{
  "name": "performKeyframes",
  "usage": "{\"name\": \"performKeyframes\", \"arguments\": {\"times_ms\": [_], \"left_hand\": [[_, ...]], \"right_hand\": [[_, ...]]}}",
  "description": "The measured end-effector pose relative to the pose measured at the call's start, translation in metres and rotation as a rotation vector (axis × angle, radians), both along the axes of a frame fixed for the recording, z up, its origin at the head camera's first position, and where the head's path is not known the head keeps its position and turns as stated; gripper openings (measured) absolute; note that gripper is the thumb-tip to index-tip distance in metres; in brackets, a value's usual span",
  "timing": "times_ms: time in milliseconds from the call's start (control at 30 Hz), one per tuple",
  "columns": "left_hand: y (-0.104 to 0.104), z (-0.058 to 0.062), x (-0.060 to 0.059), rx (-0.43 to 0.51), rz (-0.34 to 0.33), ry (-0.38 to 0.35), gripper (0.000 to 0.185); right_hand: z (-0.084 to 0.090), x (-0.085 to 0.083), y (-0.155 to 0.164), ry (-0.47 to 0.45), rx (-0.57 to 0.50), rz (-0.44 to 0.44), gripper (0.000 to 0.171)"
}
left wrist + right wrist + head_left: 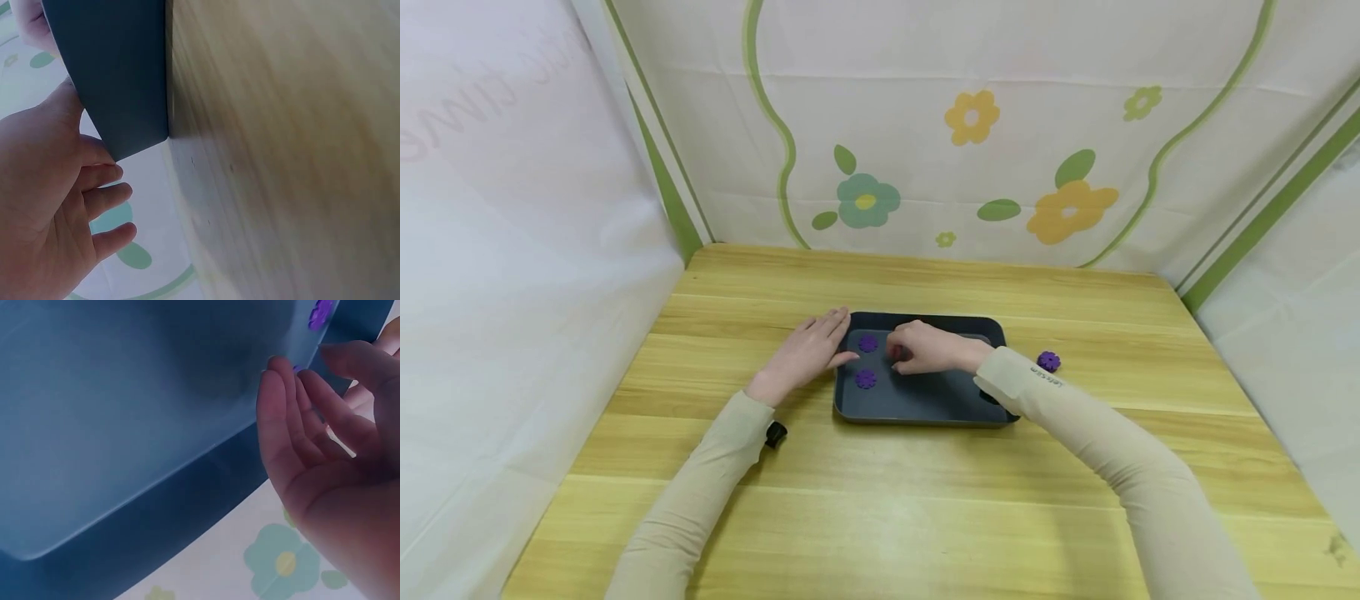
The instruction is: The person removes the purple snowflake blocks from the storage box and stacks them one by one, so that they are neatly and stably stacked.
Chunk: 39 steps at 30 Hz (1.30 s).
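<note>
A dark blue-grey tray (925, 408) lies on the table. Two purple snowflake-shaped discs (868, 343) lie in its left part, one behind the other. At the tray's back left corner, my left hand (805, 354) touches the rim, fingers extended and thumb reaching over the inside. The left wrist view has this hand (50, 181) against the tray's outer wall (119, 75). Over the middle of the tray floor hovers my right hand (928, 347), fingers bent. Seen from the right wrist, its fingers (273, 403) curve loosely and no object shows between them.
To the right of the tray, a further purple piece (1048, 361) rests on the wooden table (880, 508). White cloth walls (910, 50) with printed flowers enclose the table at the back and sides. A small black device (776, 433) sits at the left wrist.
</note>
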<state>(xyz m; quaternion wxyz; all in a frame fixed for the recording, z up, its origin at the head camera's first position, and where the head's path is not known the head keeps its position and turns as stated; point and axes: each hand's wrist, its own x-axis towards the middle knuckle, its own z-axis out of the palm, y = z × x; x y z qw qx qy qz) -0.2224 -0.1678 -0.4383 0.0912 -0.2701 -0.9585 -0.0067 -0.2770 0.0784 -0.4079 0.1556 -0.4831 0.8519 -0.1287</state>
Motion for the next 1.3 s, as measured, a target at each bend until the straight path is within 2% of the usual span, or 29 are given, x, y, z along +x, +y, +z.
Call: {"name": "performKeyframes", "arguments": {"times_ms": [333,767,1300], "left_hand": [[-0.003,0.001,0.0,-0.009,-0.02,-0.005,0.069],[-0.009,0.002,-0.003,-0.014,-0.031,-0.079,0.068],[-0.01,0.003,-0.002,-0.018,-0.034,-0.077,0.067]], "right_hand": [[-0.008,0.006,-0.018,-0.003,0.048,0.023,0.02],[-0.012,0.011,-0.03,-0.034,0.026,0.005,0.031],[-0.017,0.013,-0.035,-0.039,0.005,0.018,0.025]]}}
